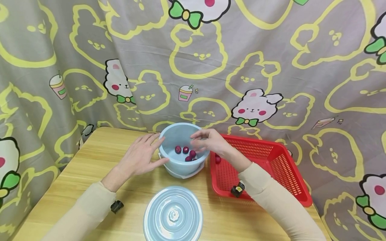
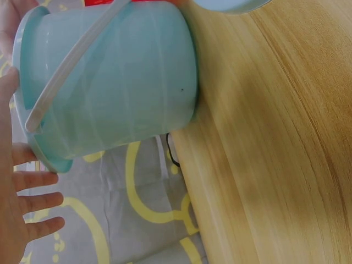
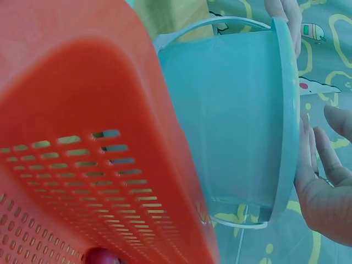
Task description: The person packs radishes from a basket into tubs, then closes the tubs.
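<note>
A light blue bucket (image 1: pixel 181 169) stands upright on the table, with several small dark red round fruits (image 1: pixel 178 149) on its bottom. At its left rim is my left hand (image 1: pixel 137 155), fingers straight and spread, holding nothing; the left wrist view shows the fingertips by the rim. My right hand (image 1: pixel 212 144) is over the bucket's right edge, its fingers loosely bent and blurred. No fruit shows in the right hand in the right wrist view. To the right, a red slotted basket (image 1: pixel 291 167) has a dark red fruit (image 1: pixel 217 159) near its left wall.
A round light blue lid (image 1: pixel 159 214) with a small knob lies on the wooden table (image 1: pixel 120 224) in front of the bucket. Behind the table hangs a grey patterned curtain (image 1: pixel 144 50). The basket stands close beside the bucket, under my right forearm.
</note>
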Action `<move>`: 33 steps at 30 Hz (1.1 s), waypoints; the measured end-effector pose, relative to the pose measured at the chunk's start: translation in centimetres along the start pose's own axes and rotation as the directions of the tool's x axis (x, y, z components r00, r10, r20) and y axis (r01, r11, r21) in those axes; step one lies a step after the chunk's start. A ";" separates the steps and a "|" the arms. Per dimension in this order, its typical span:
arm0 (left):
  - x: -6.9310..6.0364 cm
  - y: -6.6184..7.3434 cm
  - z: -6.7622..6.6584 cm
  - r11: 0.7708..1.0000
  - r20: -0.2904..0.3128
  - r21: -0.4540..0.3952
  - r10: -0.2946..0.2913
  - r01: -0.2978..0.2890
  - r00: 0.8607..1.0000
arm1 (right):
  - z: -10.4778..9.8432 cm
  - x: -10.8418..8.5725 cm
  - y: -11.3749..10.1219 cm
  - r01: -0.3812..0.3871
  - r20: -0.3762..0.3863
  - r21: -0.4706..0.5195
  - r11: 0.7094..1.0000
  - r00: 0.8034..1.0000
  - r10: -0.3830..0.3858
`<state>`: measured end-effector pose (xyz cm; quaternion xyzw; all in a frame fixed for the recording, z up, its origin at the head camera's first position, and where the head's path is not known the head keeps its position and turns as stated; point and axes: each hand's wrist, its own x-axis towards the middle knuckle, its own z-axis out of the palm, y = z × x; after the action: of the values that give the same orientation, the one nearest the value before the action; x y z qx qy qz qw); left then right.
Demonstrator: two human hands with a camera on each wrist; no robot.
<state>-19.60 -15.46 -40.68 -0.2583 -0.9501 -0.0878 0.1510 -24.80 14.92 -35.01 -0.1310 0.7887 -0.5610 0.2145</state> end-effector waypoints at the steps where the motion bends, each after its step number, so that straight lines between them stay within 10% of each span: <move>1: 0.0 0.0 0.0 1.000 0.000 -0.001 -0.001 0.001 1.000 | -0.1 -0.2 -0.1 -0.001 -0.009 0.009 1.000 1.000 0.001; 33: 0.0 0.0 0.0 1.000 -0.003 0.009 0.002 -0.002 1.000 | -7.4 -3.0 3.9 -0.065 -0.171 -0.043 0.997 0.984 0.056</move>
<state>-19.59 -15.48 -40.64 -0.2583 -0.9501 -0.0839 0.1537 -25.59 23.70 -36.04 -0.0640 0.8210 -0.5441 0.1604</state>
